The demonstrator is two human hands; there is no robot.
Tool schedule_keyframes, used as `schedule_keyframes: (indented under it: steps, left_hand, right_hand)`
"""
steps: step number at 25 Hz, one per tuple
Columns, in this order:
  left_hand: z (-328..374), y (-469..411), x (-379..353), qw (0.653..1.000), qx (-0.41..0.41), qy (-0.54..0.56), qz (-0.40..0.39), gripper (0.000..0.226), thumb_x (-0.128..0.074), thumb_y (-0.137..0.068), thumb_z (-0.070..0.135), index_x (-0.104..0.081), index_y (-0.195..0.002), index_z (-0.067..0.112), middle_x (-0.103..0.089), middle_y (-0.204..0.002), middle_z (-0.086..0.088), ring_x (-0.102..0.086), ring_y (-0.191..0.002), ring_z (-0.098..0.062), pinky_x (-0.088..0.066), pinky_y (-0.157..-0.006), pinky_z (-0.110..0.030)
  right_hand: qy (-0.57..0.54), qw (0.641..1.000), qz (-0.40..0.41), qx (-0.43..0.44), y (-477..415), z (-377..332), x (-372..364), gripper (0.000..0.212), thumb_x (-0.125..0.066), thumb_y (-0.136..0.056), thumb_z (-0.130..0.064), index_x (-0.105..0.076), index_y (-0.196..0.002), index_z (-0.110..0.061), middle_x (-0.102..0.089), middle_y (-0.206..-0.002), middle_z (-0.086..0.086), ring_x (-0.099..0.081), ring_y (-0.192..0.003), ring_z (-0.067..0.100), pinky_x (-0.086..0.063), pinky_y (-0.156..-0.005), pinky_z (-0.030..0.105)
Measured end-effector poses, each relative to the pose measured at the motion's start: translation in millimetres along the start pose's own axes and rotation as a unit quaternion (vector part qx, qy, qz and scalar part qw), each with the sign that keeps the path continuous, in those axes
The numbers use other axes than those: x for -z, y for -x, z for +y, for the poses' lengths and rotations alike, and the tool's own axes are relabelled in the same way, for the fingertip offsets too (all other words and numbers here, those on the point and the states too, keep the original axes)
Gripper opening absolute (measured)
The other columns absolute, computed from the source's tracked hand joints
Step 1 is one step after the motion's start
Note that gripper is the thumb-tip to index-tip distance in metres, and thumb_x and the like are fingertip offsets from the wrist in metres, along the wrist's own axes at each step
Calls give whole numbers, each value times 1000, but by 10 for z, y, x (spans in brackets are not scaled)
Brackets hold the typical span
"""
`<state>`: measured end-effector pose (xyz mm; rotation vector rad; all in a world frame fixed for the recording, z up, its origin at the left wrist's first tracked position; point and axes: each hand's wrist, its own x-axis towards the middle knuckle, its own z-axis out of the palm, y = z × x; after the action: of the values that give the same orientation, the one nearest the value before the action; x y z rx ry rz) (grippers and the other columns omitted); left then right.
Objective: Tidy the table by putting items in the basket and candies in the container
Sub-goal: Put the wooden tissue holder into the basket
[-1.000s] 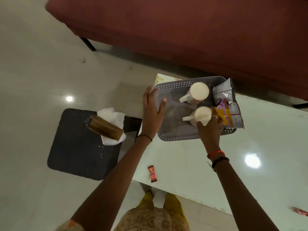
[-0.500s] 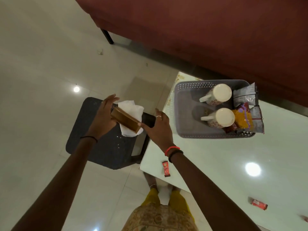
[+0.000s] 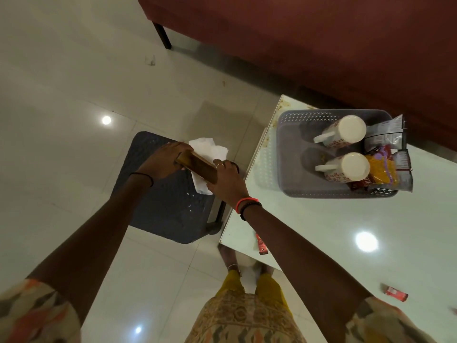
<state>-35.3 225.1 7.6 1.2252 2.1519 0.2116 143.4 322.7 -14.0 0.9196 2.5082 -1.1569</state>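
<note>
The grey basket on the white counter held two mugs and snack packets. Both hands, left hand and right hand, gripped the brown container over a dark stool; red candies lay on the counter.

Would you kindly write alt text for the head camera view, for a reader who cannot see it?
Both hands, left hand and right hand, grip a brown box over a white napkin on a dark stool. On the white table sits a grey basket with two mugs and snack packets.
</note>
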Motion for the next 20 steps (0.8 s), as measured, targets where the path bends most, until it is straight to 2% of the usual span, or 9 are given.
schedule_keyframes:
  steps: [3, 7, 13, 16, 18, 20]
  left_hand:
    - [73, 29, 55, 1000, 0, 6, 6, 46, -66, -81, 7, -53, -125, 3, -55, -130, -20, -50, -120, -35, -35, -105, -41]
    - [217, 74, 289, 1000, -5, 10, -11, 42, -64, -83, 6, -53, -124, 2, -54, -128, -21, -53, -116, -35, -41, -104, -45]
    - [690, 2, 765, 996, -81, 2, -26, 44, -66, -80, 6, -56, -122, 13, -57, -127, -8, -56, -113, -27, -45, -97, -38]
    - [1049, -245, 832, 991, -128, -7, -32, 44, -66, -80, 6, -57, -122, 16, -58, -127, -6, -57, -112, -25, -43, -92, -33]
    - [1298, -482, 793, 984, -172, -14, -39, 42, -65, -81, 5, -57, -121, 13, -59, -125, -8, -57, -110, -25, -41, -90, -27]
    - [1550, -751, 705, 976, -210, -18, -53, 41, -66, -80, 5, -58, -120, 11, -61, -122, -11, -59, -107, -25, -41, -88, -24]
  right_hand:
    - [-1, 1000, 3, 2, -11, -26, -27, 52, -62, -87, -30, -46, -132, -8, -53, -128, 13, -51, -119, 29, -50, -99, 40]
    - [-45, 999, 29, -2, 76, -95, 8, 52, -63, -87, -32, -47, -131, -10, -54, -129, 12, -53, -119, 27, -48, -102, 40]
    - [-111, 989, 94, -6, 325, 0, 429, 56, -70, -82, -35, -50, -130, -14, -59, -126, 8, -59, -113, 23, -50, -97, 30]
    - [-114, 985, 132, -18, 461, 209, 703, 55, -69, -83, -33, -50, -130, -13, -59, -125, 9, -59, -111, 24, -44, -87, 20]
    - [-110, 981, 153, -36, 537, 390, 877, 54, -67, -84, -33, -49, -131, -12, -59, -125, 11, -58, -111, 24, -42, -87, 19]
    - [-111, 976, 178, -61, 608, 577, 1025, 49, -66, -85, -35, -51, -126, -12, -60, -121, 11, -60, -107, 23, -48, -88, 23]
